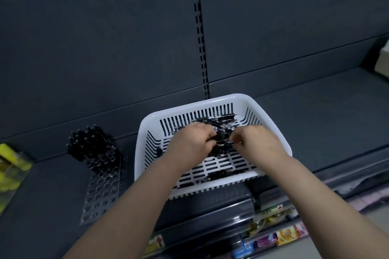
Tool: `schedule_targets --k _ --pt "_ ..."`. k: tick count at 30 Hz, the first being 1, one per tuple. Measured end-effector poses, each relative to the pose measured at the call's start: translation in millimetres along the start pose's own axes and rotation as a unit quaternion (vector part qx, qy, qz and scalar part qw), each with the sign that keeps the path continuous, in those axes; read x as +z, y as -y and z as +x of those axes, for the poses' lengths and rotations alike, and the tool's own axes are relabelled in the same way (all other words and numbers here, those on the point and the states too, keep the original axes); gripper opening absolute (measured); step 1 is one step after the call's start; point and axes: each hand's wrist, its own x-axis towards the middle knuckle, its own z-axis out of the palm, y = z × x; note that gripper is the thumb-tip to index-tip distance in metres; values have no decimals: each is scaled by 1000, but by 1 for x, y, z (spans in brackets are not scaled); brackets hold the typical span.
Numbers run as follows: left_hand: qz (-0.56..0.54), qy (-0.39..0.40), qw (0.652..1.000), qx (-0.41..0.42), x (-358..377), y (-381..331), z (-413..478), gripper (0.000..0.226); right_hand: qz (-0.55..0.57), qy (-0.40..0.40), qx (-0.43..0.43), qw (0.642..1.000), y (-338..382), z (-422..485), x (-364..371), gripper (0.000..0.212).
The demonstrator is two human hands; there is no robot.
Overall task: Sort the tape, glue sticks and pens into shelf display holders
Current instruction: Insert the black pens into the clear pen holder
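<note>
Inside white basket [145,132], left hand [189,143] and right hand [256,143] curl fingers round loose black pens [223,130], likely bunching them for the half-filled perforated holder [101,191] just left of the basket.

Place: a shop, at a retail shelving bay.
Fixture: dark grey metal gondola shelf [315,115] with panelled back wall [94,48] and slotted vertical upright strip [199,27].
Display: clear perforated plastic holder [103,191] with black pens [92,147] standing in rows.
Stock: colourful packaged goods [286,235] ranged in a row below.
</note>
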Motion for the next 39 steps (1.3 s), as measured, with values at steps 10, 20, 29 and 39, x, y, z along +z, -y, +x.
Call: schedule_targets --k 10,20,29,39 --pt "-201 -212 947 -132 -43 24 -27 29 -44 31 -25 998 24 14 15 18" --pt "-225 -328 902 -170 -98 69 -72 5 304 -155 -135 930 100 10 -29 12" --pt "-128 -374 890 -228 -122 131 -150 19 395 -124 -156 897 193 8 -15 18" --pt "-110 -340 905 -232 -98 174 -170 15 394 -95 -130 905 229 5 32 17"
